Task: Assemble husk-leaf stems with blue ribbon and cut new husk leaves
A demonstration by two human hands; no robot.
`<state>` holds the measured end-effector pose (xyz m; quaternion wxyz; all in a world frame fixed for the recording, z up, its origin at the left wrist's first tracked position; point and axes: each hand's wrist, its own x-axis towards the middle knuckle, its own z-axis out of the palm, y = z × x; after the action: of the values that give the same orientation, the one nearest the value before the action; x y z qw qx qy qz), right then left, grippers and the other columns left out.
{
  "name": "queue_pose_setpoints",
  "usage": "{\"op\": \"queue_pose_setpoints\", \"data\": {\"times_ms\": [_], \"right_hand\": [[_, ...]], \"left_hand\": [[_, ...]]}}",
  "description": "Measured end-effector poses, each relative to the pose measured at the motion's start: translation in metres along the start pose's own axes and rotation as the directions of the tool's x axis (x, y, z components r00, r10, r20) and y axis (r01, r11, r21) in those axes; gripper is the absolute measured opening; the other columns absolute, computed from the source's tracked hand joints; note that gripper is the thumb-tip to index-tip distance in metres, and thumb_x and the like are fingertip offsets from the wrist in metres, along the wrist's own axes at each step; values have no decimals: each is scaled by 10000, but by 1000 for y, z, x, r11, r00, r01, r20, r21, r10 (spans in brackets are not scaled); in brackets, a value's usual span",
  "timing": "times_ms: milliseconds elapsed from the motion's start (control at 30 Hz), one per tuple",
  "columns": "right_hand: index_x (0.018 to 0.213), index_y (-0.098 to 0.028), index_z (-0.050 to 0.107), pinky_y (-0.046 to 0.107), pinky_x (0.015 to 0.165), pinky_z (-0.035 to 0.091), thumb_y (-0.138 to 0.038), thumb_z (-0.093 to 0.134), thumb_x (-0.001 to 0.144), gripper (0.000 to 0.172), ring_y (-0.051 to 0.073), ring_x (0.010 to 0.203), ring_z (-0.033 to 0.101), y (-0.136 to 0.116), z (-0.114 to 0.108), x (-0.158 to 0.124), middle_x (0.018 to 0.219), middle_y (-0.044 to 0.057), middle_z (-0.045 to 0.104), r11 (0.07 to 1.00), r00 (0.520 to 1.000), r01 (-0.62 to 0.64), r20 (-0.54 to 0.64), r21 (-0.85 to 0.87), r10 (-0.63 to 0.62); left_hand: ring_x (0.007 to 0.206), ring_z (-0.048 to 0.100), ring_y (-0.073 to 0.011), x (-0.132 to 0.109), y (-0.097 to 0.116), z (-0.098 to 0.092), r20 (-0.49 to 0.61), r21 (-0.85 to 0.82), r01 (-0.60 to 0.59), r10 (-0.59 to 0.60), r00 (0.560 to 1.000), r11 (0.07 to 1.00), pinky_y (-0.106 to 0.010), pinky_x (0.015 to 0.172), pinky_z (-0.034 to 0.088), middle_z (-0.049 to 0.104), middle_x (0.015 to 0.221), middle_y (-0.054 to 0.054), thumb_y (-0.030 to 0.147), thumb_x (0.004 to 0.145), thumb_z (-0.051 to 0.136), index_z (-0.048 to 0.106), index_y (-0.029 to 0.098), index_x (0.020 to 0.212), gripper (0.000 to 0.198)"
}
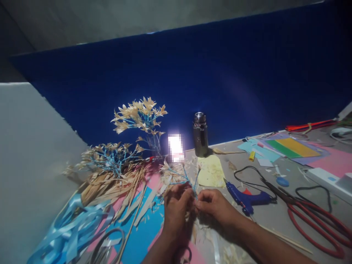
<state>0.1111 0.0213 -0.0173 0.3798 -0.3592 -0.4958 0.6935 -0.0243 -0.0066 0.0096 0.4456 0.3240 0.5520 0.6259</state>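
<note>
**Light flower sprig [188, 179], best held low**

Head view: at the centre, over the bench [271, 214], the left hand [178, 202] and right hand [216, 206] pinch the sprig's lower end, its blue stems [197, 179] pointing toward eleven and twelve o'clock. It should be feather-light, the stems thin and bendy, the petals [165, 166] dry and easily crushed; gripping the stems looks safest. The glue gun [249, 198] lies at three o'clock.

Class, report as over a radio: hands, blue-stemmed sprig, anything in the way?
Right hand pinching blue-stemmed sprig; left hand close against it, grip partly hidden. Stems spread above hands. Pale scraps around; glue gun apart from sprig.
</note>
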Motion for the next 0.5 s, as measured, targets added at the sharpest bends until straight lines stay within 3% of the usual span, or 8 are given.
{"op": "queue_pose_setpoints", "data": {"times_ms": [133,300,400,500], "right_hand": [[645,-145,667,239,497,299,-530,862,678,433,84,484,434,1,-2,1,574,1,596,999,999,32,-1,-35,-32],[661,-139,687,233,504,311,-451,854,692,355,92,511,467,8,-3,2,609,19,638,1000,1000,-5,31,-4,5],[656,-134,678,224,482,286,-444,860,663,359,78,488,446,8,-4,2,624,31,666,1000,999,-12,40,-27,14],[654,-136,663,219,465,266,-487,854,662,400,70,466,421,5,-5,2,595,20,642,1000,999,-14,48,2,14]], "left_hand": [[660,679,-183,4,2,-3,-38,75,-133,136,990,988,-275,587,538,727,761,-33,375,728,813,730,174,895,274],[710,693,-210,7,0,-8,-88,94,-192,200,976,977,-304,620,550,738,799,-39,344,728,813,739,195,902,241],[803,704,-240,7,-6,-9,-67,171,-203,217,974,964,-319,676,562,753,842,-73,330,711,826,754,193,813,186],[841,707,-223,6,-14,-6,-3,134,-241,243,970,961,-304,731,562,765,898,-64,316,726,809,750,193,867,196]]}}
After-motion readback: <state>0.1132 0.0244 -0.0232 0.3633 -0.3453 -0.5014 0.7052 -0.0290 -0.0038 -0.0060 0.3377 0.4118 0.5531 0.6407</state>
